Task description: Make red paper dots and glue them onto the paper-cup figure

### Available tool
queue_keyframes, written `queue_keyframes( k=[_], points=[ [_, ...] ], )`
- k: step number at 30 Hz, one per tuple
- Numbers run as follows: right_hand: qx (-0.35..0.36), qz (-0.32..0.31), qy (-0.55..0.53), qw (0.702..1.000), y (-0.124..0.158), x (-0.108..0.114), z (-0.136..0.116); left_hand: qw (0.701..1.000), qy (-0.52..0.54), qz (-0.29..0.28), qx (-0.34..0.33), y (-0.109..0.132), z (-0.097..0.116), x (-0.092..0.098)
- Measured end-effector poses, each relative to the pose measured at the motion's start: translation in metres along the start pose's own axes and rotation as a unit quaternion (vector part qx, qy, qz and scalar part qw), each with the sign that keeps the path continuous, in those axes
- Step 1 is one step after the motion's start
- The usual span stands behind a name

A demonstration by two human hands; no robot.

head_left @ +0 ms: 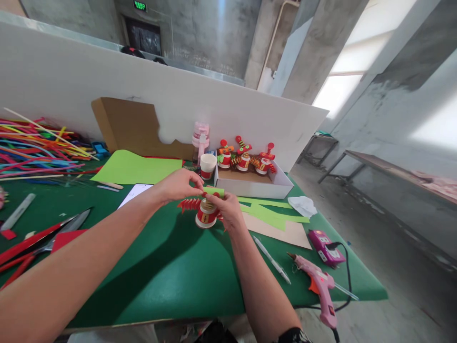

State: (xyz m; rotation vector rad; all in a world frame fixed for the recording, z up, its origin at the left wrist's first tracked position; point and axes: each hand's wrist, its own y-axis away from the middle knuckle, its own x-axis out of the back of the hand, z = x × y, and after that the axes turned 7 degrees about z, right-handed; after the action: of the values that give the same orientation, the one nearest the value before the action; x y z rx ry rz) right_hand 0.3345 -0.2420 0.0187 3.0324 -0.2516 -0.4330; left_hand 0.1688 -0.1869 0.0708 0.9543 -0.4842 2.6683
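In front of me on the green table stands a red and white paper cup figure (206, 215), with red pleated paper arms (190, 204) at its sides. A light green paper strip (213, 191) with red round pieces lies across its top. My left hand (182, 185) pinches the left end of this strip, fingertips close together. From the other side my right hand (229, 207) grips the strip's right end, its thumb in front. The fingers hide part of the strip and the figure's right arm.
Behind stands a white box (254, 187) with three finished-looking cup figures (243, 162), beside a white-topped cup (207, 166) and pink bottle (201, 138). A pink glue gun (319, 281), pen (272, 259) and green scraps (267, 214) lie right; scissors (39, 245) lie left.
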Motion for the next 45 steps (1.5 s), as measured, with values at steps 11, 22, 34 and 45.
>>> queue_keyframes(
  k=[11, 22, 34, 45],
  points=[
    [0.004, 0.019, -0.018, 1.000, -0.002, -0.001, 0.002, 0.990, 0.092, 0.087, 0.061, 0.013, -0.001, 0.005],
    [0.013, 0.062, -0.013, 0.998, -0.004, 0.003, 0.007, 0.911, 0.339, 0.167, 0.164, 0.034, -0.013, -0.058],
    [0.007, 0.030, -0.038, 0.999, -0.005, 0.005, 0.009, 0.892, 0.386, 0.155, 0.177, 0.034, -0.010, -0.066],
    [0.009, 0.022, 0.010, 1.000, -0.003, 0.006, 0.007, 0.888, 0.393, 0.155, 0.184, 0.033, -0.012, -0.063]
  ],
)
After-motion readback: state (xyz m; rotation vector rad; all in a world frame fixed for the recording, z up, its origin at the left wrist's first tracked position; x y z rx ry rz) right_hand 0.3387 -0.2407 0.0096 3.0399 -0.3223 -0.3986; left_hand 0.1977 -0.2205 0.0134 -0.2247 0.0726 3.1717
